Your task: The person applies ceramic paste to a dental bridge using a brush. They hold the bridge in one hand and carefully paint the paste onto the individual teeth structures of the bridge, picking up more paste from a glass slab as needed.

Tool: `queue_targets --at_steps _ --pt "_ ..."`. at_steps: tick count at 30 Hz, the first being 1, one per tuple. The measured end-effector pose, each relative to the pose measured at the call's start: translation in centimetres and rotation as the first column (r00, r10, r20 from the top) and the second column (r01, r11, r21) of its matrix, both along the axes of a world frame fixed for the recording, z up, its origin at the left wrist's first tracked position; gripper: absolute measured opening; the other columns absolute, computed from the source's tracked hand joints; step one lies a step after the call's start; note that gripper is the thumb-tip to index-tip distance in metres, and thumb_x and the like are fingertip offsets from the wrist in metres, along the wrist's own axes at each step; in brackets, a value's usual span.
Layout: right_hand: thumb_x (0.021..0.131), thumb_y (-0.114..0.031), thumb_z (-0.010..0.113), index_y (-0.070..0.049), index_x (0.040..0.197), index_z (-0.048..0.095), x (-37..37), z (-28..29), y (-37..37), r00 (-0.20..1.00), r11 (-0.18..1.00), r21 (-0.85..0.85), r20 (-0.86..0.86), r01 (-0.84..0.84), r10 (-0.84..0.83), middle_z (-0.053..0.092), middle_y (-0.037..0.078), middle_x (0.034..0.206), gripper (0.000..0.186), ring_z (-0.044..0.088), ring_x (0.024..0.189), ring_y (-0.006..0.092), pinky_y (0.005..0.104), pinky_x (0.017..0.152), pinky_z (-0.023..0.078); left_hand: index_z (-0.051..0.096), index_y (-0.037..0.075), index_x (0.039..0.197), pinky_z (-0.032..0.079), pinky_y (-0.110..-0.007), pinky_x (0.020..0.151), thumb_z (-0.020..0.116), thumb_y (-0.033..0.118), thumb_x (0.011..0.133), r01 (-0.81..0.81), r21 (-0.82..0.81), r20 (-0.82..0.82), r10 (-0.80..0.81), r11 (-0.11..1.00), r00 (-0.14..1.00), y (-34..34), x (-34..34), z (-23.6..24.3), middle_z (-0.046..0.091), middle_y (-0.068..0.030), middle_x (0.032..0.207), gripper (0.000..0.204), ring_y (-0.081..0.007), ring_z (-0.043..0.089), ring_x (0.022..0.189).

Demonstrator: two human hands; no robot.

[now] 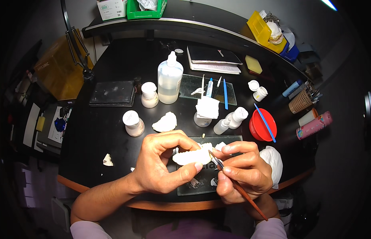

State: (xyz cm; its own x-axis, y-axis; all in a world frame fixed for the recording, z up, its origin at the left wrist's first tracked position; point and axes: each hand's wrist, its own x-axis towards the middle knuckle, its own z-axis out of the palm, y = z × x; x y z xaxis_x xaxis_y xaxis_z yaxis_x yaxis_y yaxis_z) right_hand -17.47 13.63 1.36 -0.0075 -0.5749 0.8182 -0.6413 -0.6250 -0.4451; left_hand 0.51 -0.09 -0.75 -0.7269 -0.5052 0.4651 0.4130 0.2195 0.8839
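Note:
My left hand (163, 159) pinches a whitish plaster dental cast (187, 157) between thumb and fingers, over a dark glass slab (187, 189). Strong light washes out the cast's detail. In my right hand (249, 169) is a fine brush with a reddish-brown handle (247, 195), held like a pen. Its dark tip meets the right end of the cast, or comes very close. A bit of white material, perhaps tissue, shows by the right fingertips. Just beyond the hands lie a small tooth-shaped piece (203, 136) and another pale plaster piece (165, 122).
Lidded jars (133, 124), a large squeeze bottle (170, 81) and small white bottles (222, 126) stand beyond my hands. A red bowl (257, 126) with a blue stick across it is at right, near a crumpled white tissue (272, 163). A plaster fragment (107, 160) lies left.

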Motion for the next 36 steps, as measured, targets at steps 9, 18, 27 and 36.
queue_targets --at_steps 9,18,27,36 --pt "0.078 0.007 0.079 -0.002 0.101 0.07 0.06 0.13 0.17 1.0 1.0 -0.007 -0.005 -0.003 0.003 0.069 0.01 0.09 0.026 0.073 0.102 0.0329 0.039 0.083 0.065 0.072 -0.009 0.101 0.051 -0.026 0.074 0.077 0.0 0.084 0.005 0.02 0.003 -0.005 1.0 1.0 0.05 0.1 0.02 0.072 -0.0127 0.096 0.02 -0.0111 0.066 0.083" --pt "0.078 0.007 0.079 -0.003 0.1 0.071 0.2 0.04 0.13 0.999 1.0 0.001 -0.027 0.017 -0.017 0.07 0.009 0.091 0.026 0.074 0.099 0.0327 0.0399 0.083 0.065 0.073 -0.009 0.101 0.051 -0.026 0.075 0.077 0.0 0.083 0.006 0.011 -0.001 -0.006 1.0 1.0 -0.02 0.07 0.01 0.072 -0.0128 0.097 0.02 -0.011 0.066 0.084" --pt "0.079 0.006 0.079 -0.004 0.103 0.07 0.04 -0.05 0.3 1.0 1.0 -0.018 -0.01 0.007 -0.007 0.071 0.009 0.092 0.027 0.074 0.099 0.0324 0.0412 0.082 0.064 0.072 -0.008 0.1 0.051 -0.027 0.075 0.076 0.001 0.082 0.008 -0.004 -0.003 -0.008 1.0 1.0 -0.15 0.1 0.06 0.073 -0.0138 0.097 0.021 -0.012 0.066 0.084" --pt "0.08 0.004 0.08 -0.004 0.104 0.07 0.14 -0.06 0.25 0.998 1.0 -0.021 -0.055 0.018 -0.019 0.07 0.008 0.09 0.027 0.074 0.098 0.0318 0.0413 0.082 0.063 0.072 -0.008 0.098 0.052 -0.028 0.075 0.076 0.002 0.08 -0.012 -0.049 -0.019 0.011 0.999 1.0 -0.23 0.0 -0.1 0.073 -0.0148 0.096 0.021 -0.0141 0.067 0.084"
